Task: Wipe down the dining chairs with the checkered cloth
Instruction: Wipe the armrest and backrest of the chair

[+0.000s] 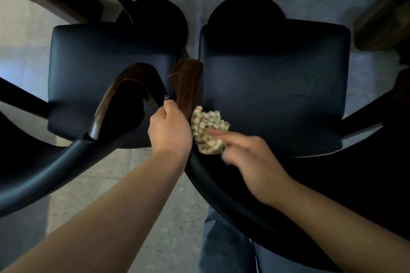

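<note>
Right chair (275, 86): dark padded seat, wooden armrest (187, 86) at its left edge.
Left chair (106, 82): just beside it, same build.
Left hand (169, 131): curled around the near end of the right chair's armrest.
Right hand (250, 157): blurred; fingers extended onto the cloth, grip cannot be told.
Checkered cloth (207, 129): bunched at the right chair's rear left corner, against the armrest.

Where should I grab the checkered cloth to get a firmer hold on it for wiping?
Grip the checkered cloth at its bunched middle, coming from above on the near side, where the right hand already touches it. It lies crumpled against the right chair's wooden arm, which blocks the left side, so the raised folds give the fingers purchase.
</note>
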### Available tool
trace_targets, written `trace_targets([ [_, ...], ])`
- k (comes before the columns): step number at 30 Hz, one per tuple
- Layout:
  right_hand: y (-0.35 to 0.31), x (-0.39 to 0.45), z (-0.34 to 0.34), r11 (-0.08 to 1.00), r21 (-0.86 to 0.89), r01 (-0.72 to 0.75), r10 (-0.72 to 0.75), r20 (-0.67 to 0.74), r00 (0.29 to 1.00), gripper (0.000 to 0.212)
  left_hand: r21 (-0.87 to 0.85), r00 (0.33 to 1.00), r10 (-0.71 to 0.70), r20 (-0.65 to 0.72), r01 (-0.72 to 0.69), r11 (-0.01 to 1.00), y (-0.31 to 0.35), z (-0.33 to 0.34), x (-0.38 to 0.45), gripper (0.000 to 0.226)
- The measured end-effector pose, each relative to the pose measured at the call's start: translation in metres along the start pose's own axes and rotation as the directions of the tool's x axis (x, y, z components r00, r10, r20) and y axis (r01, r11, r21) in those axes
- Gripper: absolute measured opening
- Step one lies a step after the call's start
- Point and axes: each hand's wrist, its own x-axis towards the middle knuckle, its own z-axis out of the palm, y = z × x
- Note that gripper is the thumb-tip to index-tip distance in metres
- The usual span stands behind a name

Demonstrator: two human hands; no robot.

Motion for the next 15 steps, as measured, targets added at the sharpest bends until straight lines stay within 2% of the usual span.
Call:
trace_targets([
  [1,-0.001,0.004,-0.003,0.989,0.133,-0.057,0.064,-0.046,0.997,0.026,-0.004,1.000,-0.001,-0.001,0.001,1.000,0.000,0.000,0.001,0.042],
  [2,-0.001,0.010,-0.003,0.982,0.166,-0.089,0.106,-0.093,0.990,0.023,0.016,1.000,0.000,0.002,0.000,1.000,-0.001,0.000,0.002,0.040],
  [3,-0.001,0.016,-0.001,0.992,0.096,-0.083,0.095,-0.124,0.988,0.019,0.033,1.000,0.000,0.009,0.000,0.999,-0.001,0.000,0.002,0.037],
  [5,0.003,0.026,0.008,0.985,-0.161,-0.062,0.043,-0.119,0.992,0.009,0.045,1.000,0.006,0.003,-0.006,0.999,-0.002,0.000,0.003,0.033],
  [6,0.008,0.028,0.013,0.969,-0.242,-0.058,0.038,-0.086,0.996,0.018,0.038,1.000,0.005,0.004,-0.005,0.999,-0.001,0.000,0.003,0.035],
  [10,0.019,0.034,0.015,0.958,-0.282,-0.055,0.057,-0.002,0.998,0.042,0.024,0.999,-0.041,0.013,0.041,0.999,0.002,0.001,0.000,0.037],
  [13,0.026,0.040,0.011,0.896,-0.443,-0.014,0.007,-0.018,1.000,0.042,0.018,0.998,-0.065,0.016,0.065,0.998,0.003,0.000,-0.002,0.043],
  [15,0.029,0.045,0.011,0.891,-0.454,0.007,-0.028,-0.041,0.999,0.042,0.010,0.997,-0.077,0.017,0.077,0.997,0.004,0.000,-0.002,0.044],
])
